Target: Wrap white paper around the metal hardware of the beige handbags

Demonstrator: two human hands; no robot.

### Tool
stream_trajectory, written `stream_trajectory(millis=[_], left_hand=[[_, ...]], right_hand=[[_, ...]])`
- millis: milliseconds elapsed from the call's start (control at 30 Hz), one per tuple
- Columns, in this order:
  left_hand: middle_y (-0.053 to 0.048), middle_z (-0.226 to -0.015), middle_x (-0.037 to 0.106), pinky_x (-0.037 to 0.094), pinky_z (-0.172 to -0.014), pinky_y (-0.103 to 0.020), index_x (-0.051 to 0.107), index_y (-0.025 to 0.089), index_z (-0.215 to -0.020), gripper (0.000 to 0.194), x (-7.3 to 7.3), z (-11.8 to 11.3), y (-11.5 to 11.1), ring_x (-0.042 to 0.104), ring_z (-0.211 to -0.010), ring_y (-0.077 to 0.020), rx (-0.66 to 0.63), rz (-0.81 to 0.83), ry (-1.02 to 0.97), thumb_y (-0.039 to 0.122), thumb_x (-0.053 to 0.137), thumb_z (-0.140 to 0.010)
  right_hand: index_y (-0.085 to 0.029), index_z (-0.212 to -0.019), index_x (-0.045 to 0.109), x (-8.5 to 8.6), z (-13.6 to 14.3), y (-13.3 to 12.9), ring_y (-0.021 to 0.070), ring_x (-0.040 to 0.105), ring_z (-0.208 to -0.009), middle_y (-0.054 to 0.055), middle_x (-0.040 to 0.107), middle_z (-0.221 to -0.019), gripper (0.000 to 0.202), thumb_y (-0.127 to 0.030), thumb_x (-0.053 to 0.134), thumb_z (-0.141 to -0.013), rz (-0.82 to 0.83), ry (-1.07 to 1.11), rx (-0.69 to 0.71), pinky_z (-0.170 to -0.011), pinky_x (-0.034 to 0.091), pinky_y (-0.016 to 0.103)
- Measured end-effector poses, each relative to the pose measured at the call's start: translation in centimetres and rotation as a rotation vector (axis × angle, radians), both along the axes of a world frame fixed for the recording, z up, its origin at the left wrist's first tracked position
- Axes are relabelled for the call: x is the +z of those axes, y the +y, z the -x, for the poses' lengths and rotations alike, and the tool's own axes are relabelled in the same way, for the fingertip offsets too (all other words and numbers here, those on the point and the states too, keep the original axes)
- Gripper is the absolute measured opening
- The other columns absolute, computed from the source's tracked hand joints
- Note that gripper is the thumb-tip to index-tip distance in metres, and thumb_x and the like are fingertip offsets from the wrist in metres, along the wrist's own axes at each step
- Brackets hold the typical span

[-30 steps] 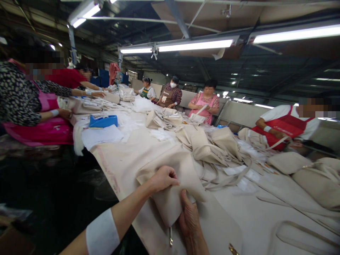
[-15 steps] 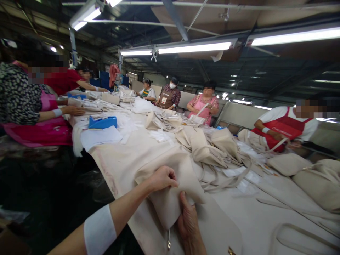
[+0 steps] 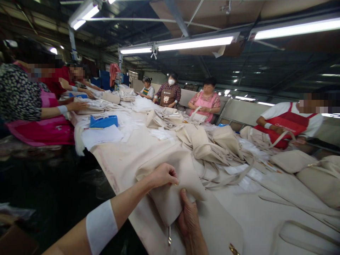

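Observation:
A beige handbag [image 3: 166, 203] is tilted up over the near end of the table, with a metal zip pull [image 3: 169, 240] hanging below it. My right hand [image 3: 189, 214] grips the bag's lower right edge, thumb on the outer face and the fingers hidden behind. Over the middle of that face, my left hand [image 3: 165, 175] is closed in a pinch, its fingertips at or just above the surface. Whatever it may hold is too small to make out. Under the bag lies a beige flap [image 3: 223, 226] with a gold clasp [image 3: 233, 249].
Several beige bags [image 3: 203, 141] with straps lie ahead, and more bags [image 3: 318, 177] sit at the right. A loose strap [image 3: 305, 226] is close by. White sheets [image 3: 102, 136] and a blue tape dispenser [image 3: 103, 121] stand left. Co-workers line both sides of the table [image 3: 117, 159].
Both hands keep nearly the same hold on the bag. The view shifts slightly. At the left a co-worker in red reaches differently, and the one in pink lowers a strap.

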State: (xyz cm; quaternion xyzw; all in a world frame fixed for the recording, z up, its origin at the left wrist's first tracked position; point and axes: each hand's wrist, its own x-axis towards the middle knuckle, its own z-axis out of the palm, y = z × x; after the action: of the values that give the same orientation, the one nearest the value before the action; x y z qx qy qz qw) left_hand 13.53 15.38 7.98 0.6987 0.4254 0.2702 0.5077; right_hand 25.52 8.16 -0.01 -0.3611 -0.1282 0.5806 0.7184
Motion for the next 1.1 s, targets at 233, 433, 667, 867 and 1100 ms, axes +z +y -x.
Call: stream_trajectory(millis=[233, 433, 667, 867, 1100], left_hand=[[0.002, -0.061, 0.055, 0.04, -0.06, -0.026, 0.057, 0.018, -0.065, 0.008, 1.4, 0.1, -0.7, 0.051, -0.063, -0.0145, -0.032, -0.18, 0.141, 0.021, 0.063, -0.068], [-0.006, -0.086, 0.063, 0.042, -0.081, -0.034, 0.059, 0.019, -0.07, 0.011, -0.1, 0.1, -7.2, 0.057, -0.085, -0.0226, -0.087, -0.448, 0.293, 0.014, 0.057, -0.079], [-0.001, -0.073, 0.067, 0.04, -0.064, -0.028, 0.069, 0.026, -0.096, 0.016, -2.3, 5.9, -15.0, 0.061, -0.074, -0.0214, -0.415, -0.375, 0.567, 0.023, 0.065, -0.081], [-0.003, -0.085, 0.069, 0.04, -0.075, -0.029, 0.069, 0.021, -0.095, 0.017, -1.4, 6.3, -15.1, 0.062, -0.083, -0.0209, -0.115, -0.255, 0.485, 0.024, 0.059, -0.081], [0.003, -0.052, 0.055, 0.035, -0.047, -0.024, 0.053, 0.018, -0.06, 0.019, -5.3, 1.3, -14.3, 0.051, -0.048, -0.0134, 0.091, 0.274, -0.04, 0.032, 0.062, -0.069]], right_hand=[[-0.02, -0.115, 0.063, 0.2, 0.0, -0.1, 0.0219, 0.071, -0.086, 0.004, 0.076, -0.094, 0.066, -0.034, 0.088, -0.055, -0.007, -0.014, 0.002, -0.079, 0.059, 0.036], [-0.019, -0.111, 0.066, -0.3, -0.2, 0.1, 0.0227, 0.071, -0.09, 0.004, 0.077, -0.094, 0.058, -0.043, 0.084, -0.061, -0.022, -0.115, 0.016, -0.08, 0.059, 0.036], [-0.02, -0.111, 0.065, 0.8, 0.0, -0.3, 0.0191, 0.07, -0.09, 0.002, 0.076, -0.103, 0.053, -0.038, 0.082, -0.065, 0.036, -0.043, -0.007, -0.08, 0.059, 0.034], [-0.017, -0.101, 0.066, 1.1, -0.2, -2.0, 0.0216, 0.07, -0.086, 0.005, 0.076, -0.094, 0.044, -0.04, 0.08, -0.066, 0.08, -0.105, 0.019, -0.077, 0.059, 0.036], [-0.018, -0.091, 0.067, 3.0, -0.1, -5.8, 0.019, 0.071, -0.081, 0.004, 0.076, -0.091, 0.045, -0.046, 0.084, -0.06, -0.005, -0.204, 0.162, -0.073, 0.058, 0.031]])
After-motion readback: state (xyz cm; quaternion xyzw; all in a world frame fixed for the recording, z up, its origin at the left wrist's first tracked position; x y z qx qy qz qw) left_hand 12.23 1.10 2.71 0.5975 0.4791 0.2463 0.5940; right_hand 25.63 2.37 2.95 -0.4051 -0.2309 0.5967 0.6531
